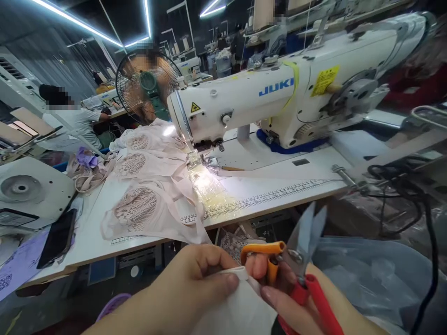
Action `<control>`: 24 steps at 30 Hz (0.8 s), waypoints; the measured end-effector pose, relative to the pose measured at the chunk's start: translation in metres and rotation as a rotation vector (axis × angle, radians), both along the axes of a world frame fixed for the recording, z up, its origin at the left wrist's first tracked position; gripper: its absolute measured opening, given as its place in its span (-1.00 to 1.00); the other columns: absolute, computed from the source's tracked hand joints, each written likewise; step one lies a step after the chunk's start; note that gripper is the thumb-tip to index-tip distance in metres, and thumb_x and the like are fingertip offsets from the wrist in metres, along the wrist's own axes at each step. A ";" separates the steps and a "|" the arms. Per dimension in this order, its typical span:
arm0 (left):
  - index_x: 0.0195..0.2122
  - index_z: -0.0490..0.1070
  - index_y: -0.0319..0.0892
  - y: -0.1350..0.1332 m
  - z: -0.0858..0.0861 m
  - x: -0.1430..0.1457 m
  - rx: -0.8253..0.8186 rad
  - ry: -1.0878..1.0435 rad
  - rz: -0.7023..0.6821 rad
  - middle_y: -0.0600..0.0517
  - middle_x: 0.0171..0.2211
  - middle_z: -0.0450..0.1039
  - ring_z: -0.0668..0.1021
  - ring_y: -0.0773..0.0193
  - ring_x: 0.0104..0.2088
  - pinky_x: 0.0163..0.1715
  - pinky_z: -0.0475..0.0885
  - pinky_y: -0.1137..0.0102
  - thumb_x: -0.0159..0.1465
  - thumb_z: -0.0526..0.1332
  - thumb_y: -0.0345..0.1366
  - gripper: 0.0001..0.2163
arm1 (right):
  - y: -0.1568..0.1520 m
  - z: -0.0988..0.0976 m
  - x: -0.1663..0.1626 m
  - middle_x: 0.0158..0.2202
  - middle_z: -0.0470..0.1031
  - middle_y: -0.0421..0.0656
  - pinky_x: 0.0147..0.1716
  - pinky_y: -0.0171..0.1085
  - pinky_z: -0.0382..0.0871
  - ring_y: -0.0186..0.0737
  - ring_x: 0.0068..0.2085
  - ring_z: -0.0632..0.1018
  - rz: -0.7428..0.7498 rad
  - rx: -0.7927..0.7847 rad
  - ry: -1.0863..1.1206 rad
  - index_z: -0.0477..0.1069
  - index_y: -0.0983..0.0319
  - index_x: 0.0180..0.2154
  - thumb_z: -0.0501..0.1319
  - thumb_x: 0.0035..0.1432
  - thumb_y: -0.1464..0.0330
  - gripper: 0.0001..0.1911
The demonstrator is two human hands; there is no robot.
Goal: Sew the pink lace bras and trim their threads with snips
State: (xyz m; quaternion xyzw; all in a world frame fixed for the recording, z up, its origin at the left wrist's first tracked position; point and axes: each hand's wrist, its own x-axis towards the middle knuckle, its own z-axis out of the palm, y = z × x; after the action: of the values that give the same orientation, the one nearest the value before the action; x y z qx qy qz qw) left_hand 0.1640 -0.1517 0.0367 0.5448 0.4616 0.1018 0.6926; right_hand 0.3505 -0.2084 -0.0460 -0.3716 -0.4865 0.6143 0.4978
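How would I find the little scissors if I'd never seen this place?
Start at the big white sewing machine and drop down past the table's front edge. The scissors are in the right hand, with orange and red handles, blades pointing up.

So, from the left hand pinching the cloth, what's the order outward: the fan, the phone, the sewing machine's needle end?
1. Black phone, left on the table, nearest the left hand.
2. Sewing machine's needle end, straight ahead.
3. Fan, behind the table, farthest.
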 end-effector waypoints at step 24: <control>-0.48 0.39 -0.24 -0.027 -0.060 0.011 0.321 -0.105 0.284 0.03 -0.54 0.32 0.33 0.33 -0.51 -0.53 0.22 0.47 0.16 0.23 0.02 -0.63 | -0.006 0.016 0.013 -0.54 0.40 -0.24 -0.55 -0.31 0.37 -0.23 -0.53 0.44 -0.227 0.177 -0.570 0.34 0.13 -0.45 0.09 0.25 0.19 -0.74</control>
State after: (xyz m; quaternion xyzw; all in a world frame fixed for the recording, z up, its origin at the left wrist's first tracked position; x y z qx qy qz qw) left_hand 0.1746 -0.1790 -0.0235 0.5716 0.4750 0.2988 0.5986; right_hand 0.3634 -0.2146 -0.0303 -0.5358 -0.6134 0.3813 0.4373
